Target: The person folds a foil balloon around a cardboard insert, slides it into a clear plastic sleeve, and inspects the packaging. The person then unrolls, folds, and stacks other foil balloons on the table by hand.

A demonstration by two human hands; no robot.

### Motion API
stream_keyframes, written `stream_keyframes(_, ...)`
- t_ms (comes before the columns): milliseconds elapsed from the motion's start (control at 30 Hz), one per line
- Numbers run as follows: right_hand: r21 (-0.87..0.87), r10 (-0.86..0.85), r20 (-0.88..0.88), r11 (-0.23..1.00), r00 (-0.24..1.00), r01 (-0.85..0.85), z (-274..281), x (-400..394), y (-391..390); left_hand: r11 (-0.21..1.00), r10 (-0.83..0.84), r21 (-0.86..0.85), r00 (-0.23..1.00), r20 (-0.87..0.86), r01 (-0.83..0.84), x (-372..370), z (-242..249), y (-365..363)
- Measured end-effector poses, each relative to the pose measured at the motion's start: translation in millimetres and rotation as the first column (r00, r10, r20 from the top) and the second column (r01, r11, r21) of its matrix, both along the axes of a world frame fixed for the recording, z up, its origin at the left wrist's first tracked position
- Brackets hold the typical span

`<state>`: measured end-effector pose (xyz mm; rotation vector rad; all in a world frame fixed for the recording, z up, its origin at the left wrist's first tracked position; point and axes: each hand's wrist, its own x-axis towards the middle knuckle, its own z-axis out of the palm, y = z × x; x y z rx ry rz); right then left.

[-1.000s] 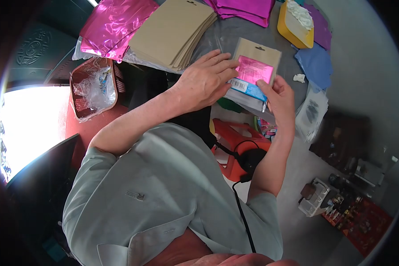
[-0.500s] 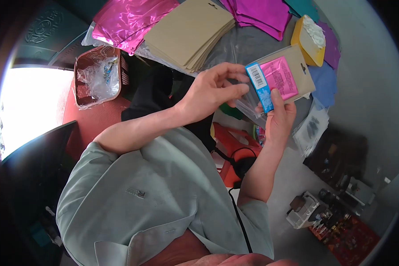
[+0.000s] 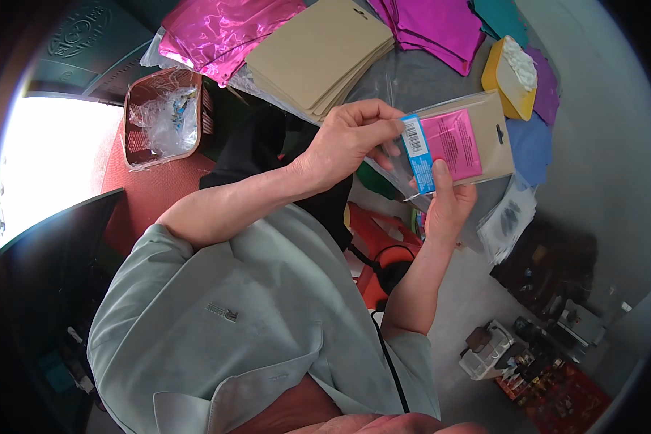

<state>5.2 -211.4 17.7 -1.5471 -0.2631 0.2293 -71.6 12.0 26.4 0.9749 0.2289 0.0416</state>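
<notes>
A grey table surface [image 3: 419,76] occupies the upper centre of the frame. Directly on it lie:
- a stack of tan kraft paper pouches [image 3: 318,54], upper centre;
- shiny magenta foil sheets [image 3: 220,32], upper left;
- purple-magenta foil sheets [image 3: 430,22], top;
- a yellow tray [image 3: 499,83] and blue sheets [image 3: 532,148], upper right.

Harsh daylight floods a window [image 3: 43,166] at left — grey floor [image 3: 600,145] on the right, a dark cabinet [image 3: 550,267] standing on it.
</notes>
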Motion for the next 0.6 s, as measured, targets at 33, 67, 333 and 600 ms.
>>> stream_keyframes(33, -0.031, -0.01, 0.051, 0.999, 0.999, 0.011, -3.3, 1.4, -1.8, 1.0, 0.001, -0.011, 1.0, -0.002, -0.001, 0.4, -0.5, -0.2)
stream_keyframes(67, -0.03, -0.01, 0.052, 0.999, 0.999, 0.011, -4.5, 1.9, -2.3, 1.0, 0.002, -0.021, 1.0, -0.006, -0.002, 0.5, -1.1, -0.4)
stream_keyframes(333, -0.01, -0.006, 0.081, 1.0, 0.997, 0.007, -0.5, -0.9, -2.4, 0.998, 0.025, 0.06, 1.0, 0.002, -0.026, 0.5, 1.6, -4.4)
stream_keyframes(600, 0.006, -0.018, 0.077, 1.0, 0.997, 0.017, 1.1, -1.2, -2.3, 1.0, 0.007, -0.01, 1.0, -0.028, -0.007, -3.6, 2.8, -1.4)
